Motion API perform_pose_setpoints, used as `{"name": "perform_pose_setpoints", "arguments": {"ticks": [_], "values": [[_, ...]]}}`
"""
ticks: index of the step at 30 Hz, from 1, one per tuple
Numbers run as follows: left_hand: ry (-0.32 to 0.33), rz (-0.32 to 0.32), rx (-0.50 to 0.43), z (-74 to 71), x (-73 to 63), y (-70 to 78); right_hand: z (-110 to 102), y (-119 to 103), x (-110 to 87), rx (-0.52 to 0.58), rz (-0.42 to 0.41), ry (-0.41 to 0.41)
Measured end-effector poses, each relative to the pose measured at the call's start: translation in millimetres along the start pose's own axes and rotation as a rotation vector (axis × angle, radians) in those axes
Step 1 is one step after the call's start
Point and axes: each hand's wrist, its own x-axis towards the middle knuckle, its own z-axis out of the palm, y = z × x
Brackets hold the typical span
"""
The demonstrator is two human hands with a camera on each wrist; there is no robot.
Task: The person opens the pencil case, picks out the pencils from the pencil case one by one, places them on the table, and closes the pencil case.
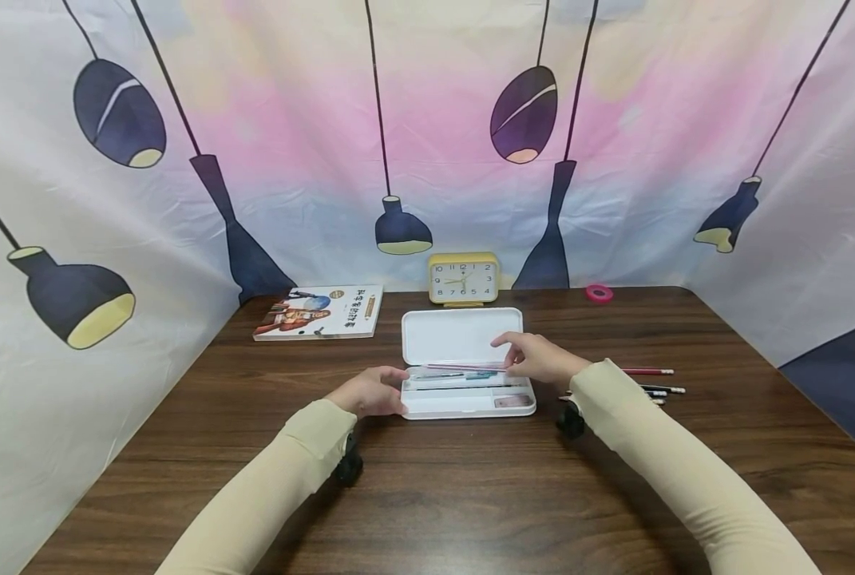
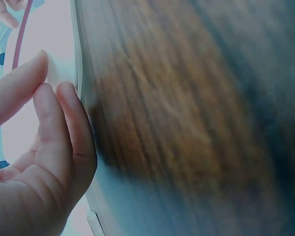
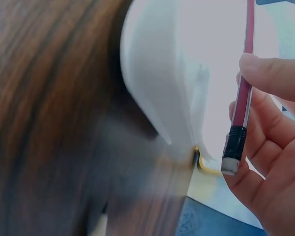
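Note:
A white pencil case (image 1: 469, 406) lies opened on the table, its lid (image 1: 449, 335) tipped back. My left hand (image 1: 374, 391) holds the case's left end, fingers and thumb at its edge. My right hand (image 1: 542, 357) is over the case's right side and pinches a red pencil (image 3: 242, 101) between thumb and fingers. The pencil's black band and white eraser show in the right wrist view. In the head view this pencil lies lengthwise over the back of the tray. Inside the tray are a teal-and-clear pen (image 1: 479, 375) and a pinkish eraser-like block (image 1: 512, 401).
Several pencils (image 1: 663, 390) lie right of the case, partly behind my right sleeve. A yellow clock (image 1: 463, 279) stands behind the lid. A book (image 1: 322, 311) lies at the back left, and a pink ring-shaped roll (image 1: 599, 294) at the back right.

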Motion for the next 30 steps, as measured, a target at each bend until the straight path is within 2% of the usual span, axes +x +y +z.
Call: {"name": "perform_pose_setpoints", "arguments": {"ticks": [10,30], "values": [[0.001,-0.005,0.0,0.4,0.4,-0.1,-12.9,8.5,-13.9,0.001,-0.009,0.042],[-0.006,0.0,0.004,0.8,-1.1,1.2,-42.3,36.7,-46.1,-0.016,0.093,0.063]]}}
